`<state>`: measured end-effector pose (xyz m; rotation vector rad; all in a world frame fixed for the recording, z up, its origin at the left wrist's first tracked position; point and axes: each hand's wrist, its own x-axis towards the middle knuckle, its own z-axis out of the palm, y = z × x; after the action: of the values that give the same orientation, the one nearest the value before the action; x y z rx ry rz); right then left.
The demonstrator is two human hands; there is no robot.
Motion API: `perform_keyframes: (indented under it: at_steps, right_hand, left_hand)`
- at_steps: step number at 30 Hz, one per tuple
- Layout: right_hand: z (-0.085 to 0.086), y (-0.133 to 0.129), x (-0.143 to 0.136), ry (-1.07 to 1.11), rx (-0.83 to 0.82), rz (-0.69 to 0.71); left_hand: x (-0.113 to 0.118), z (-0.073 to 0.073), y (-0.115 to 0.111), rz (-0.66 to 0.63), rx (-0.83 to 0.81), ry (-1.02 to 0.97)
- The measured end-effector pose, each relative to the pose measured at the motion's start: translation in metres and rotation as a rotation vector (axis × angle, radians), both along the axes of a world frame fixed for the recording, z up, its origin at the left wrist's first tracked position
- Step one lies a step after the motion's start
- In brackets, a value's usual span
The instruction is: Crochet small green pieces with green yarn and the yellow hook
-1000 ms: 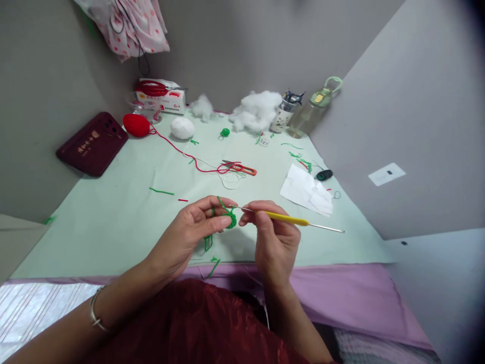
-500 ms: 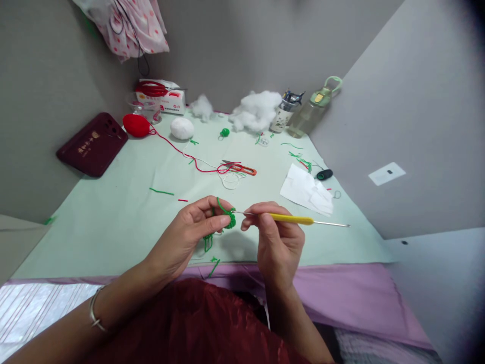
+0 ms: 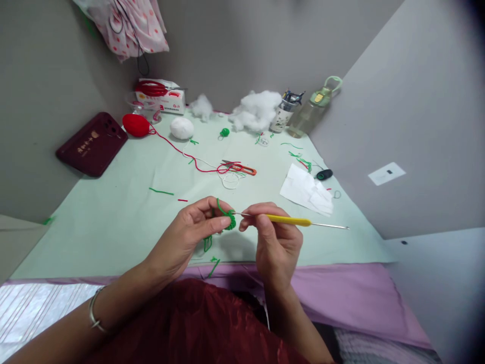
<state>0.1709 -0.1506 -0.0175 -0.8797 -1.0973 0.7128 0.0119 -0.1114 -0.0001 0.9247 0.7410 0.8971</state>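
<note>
Between the thumb and fingers of my left hand (image 3: 197, 222) is a small green crochet piece (image 3: 230, 221), partly covered by the thumb. Green yarn (image 3: 207, 243) loops over the index finger and hangs below that hand. My right hand (image 3: 278, 240) grips a crochet hook (image 3: 290, 220) by its yellow handle, pen-like. The hook's thin metal tip reaches left to the top edge of the green piece; whether it sits inside a stitch is too small to tell. Its other metal end points right.
Orange scissors (image 3: 242, 168) lie ahead among red and white yarn. Behind them are a red yarn ball (image 3: 136, 125), a white ball (image 3: 182, 128) and fluffy stuffing (image 3: 255, 111). White paper (image 3: 305, 189) lies right; a bottle (image 3: 310, 114) stands at the back, a dark red phone-like case (image 3: 93, 145) at left.
My right hand and the hook have shifted slightly left and down, the hook's tip staying at the green piece. My left hand has hardly moved.
</note>
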Motion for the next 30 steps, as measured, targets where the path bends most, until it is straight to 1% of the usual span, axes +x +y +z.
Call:
perform_keyframes:
  at_steps: [4, 7, 13, 20, 24, 27, 30]
  right_hand:
    - [-0.0018, 0.0000, -0.0009, -0.038, 0.012, 0.005]
    - [-0.0031, 0.0000, -0.0011, -0.048, 0.015, 0.002]
    - [-0.0023, -0.0001, -0.0023, -0.056, 0.029, 0.019]
    - [-0.0023, 0.0014, -0.0033, -0.086, 0.024, -0.023]
    - [-0.0026, 0.0004, -0.0033, -0.079, 0.026, -0.003]
    - [-0.0020, -0.0001, -0.0028, -0.116, 0.048, 0.036]
    - [-0.0025, 0.0011, -0.0027, -0.142, 0.071, -0.005]
  left_hand:
    - [0.0011, -0.0001, -0.0004, -0.058, 0.020, -0.069]
    - [0.0015, -0.0008, -0.0008, -0.071, 0.030, -0.084]
    - [0.0018, -0.0016, -0.0009, -0.063, 0.009, -0.090]
    - [0.0013, 0.0016, -0.0009, -0.029, -0.034, -0.057]
    - [0.0008, 0.0022, -0.0004, -0.030, -0.049, -0.048]
    - [-0.0003, 0.0016, -0.0009, -0.031, -0.046, -0.036]
    - [-0.0006, 0.0017, -0.0014, -0.034, -0.049, -0.041]
